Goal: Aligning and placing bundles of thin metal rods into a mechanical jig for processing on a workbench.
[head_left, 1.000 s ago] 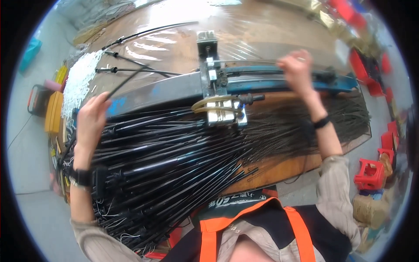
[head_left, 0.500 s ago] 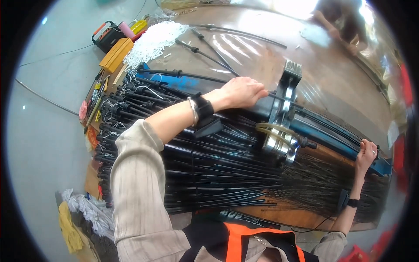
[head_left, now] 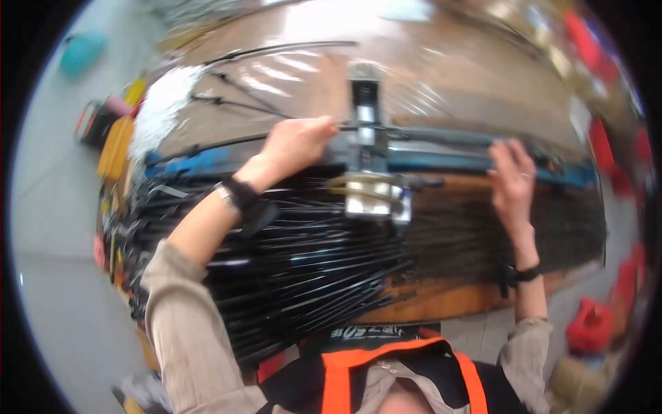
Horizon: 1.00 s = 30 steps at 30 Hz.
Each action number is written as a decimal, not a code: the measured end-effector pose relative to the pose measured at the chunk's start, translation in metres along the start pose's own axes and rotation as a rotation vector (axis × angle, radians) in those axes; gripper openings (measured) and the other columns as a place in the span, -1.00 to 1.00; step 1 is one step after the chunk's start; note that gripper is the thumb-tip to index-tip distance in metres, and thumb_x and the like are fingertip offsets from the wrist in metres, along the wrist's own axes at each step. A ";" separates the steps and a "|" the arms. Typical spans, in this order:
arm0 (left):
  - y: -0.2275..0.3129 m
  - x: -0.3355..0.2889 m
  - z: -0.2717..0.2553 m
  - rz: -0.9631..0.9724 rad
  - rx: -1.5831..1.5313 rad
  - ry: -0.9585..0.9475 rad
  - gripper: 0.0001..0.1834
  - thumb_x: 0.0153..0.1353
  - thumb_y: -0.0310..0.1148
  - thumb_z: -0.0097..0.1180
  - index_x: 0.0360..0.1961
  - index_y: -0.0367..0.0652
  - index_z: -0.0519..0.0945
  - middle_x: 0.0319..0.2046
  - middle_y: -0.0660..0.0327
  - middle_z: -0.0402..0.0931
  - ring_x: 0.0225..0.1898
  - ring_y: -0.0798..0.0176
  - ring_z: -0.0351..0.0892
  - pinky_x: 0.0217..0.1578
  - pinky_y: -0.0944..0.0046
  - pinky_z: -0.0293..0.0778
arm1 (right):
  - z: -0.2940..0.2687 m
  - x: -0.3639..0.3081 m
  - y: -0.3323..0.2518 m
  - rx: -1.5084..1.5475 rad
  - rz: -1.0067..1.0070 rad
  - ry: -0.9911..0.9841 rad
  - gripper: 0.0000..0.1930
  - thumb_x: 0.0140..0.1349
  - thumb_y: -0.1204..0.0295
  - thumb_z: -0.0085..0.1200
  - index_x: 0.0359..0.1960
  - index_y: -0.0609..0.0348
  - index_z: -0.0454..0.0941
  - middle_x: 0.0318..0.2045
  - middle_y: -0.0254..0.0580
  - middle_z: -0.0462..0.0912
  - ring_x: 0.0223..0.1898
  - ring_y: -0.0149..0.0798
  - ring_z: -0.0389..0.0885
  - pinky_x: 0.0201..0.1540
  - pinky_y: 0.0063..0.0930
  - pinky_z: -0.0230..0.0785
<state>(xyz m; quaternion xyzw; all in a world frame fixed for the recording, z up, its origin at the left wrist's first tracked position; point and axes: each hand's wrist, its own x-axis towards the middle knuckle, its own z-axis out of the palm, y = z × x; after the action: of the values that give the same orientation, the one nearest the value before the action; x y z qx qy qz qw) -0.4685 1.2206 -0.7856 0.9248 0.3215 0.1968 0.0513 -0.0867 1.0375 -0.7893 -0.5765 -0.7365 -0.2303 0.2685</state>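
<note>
On the bench (head_left: 441, 76), the left hand (head_left: 296, 141) is closed around a thin black rod (head_left: 207, 143) beside the metal clamp fixture (head_left: 369, 172), while the right hand (head_left: 514, 183) lies open-fingered on the blue rail (head_left: 448, 160). Through the blur, fingers seem near the clamp; a slip could pinch them or spill the black rod pile (head_left: 296, 269).

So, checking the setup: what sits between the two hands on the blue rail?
In the head view, a metal clamp fixture stands between left hand and right hand.

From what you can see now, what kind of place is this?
Probably a workshop or small factory. A long wooden workbench carries a big pile of thin black rods, a metal jig sits on a blue rail, and red crates stand beside it.
</note>
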 end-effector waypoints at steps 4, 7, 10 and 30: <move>0.011 0.022 0.010 -0.036 0.017 -0.031 -0.78 0.36 -0.22 0.01 -0.37 -0.13 0.48 -0.52 -0.04 0.57 -0.41 -0.18 0.61 -0.44 -0.09 0.47 | 0.009 -0.024 -0.015 0.118 0.007 -0.079 -0.66 0.16 0.53 0.20 0.01 0.17 0.62 -0.13 -0.20 0.69 0.03 -0.14 0.56 0.07 -0.23 0.26; 0.015 0.032 0.014 -0.042 0.032 -0.036 -0.77 0.37 -0.21 0.00 -0.36 -0.13 0.47 -0.52 -0.04 0.56 -0.40 -0.19 0.59 -0.43 -0.09 0.45 | 0.011 -0.025 -0.021 0.227 0.054 -0.071 -0.67 0.16 0.50 0.23 0.00 0.16 0.62 -0.24 -0.25 0.69 -0.10 -0.17 0.58 -0.07 -0.25 0.23; 0.012 0.030 0.015 -0.065 0.053 -0.051 -0.76 0.37 -0.21 -0.01 -0.37 -0.14 0.47 -0.52 -0.03 0.56 -0.39 -0.19 0.59 -0.42 -0.09 0.45 | 0.020 -0.020 -0.031 0.287 0.060 -0.089 -0.66 0.16 0.50 0.23 0.01 0.15 0.61 -0.25 -0.24 0.68 -0.12 -0.17 0.57 -0.09 -0.27 0.22; -0.072 0.006 -0.017 0.260 0.339 0.013 -0.79 0.41 -0.18 -0.04 -0.27 -0.05 0.50 -0.38 0.21 0.65 -0.36 0.07 0.64 -0.37 0.04 0.50 | -0.013 -0.036 -0.072 0.311 -0.123 -0.426 -0.74 0.02 0.44 0.29 -0.24 0.14 0.55 -0.38 -0.21 0.54 -0.25 -0.13 0.53 -0.07 -0.21 0.34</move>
<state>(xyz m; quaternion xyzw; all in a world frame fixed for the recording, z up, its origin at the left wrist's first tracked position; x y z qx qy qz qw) -0.5123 1.2802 -0.7839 0.9527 0.2281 0.1509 -0.1328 -0.1484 0.9868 -0.8056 -0.5180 -0.8366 -0.0040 0.1784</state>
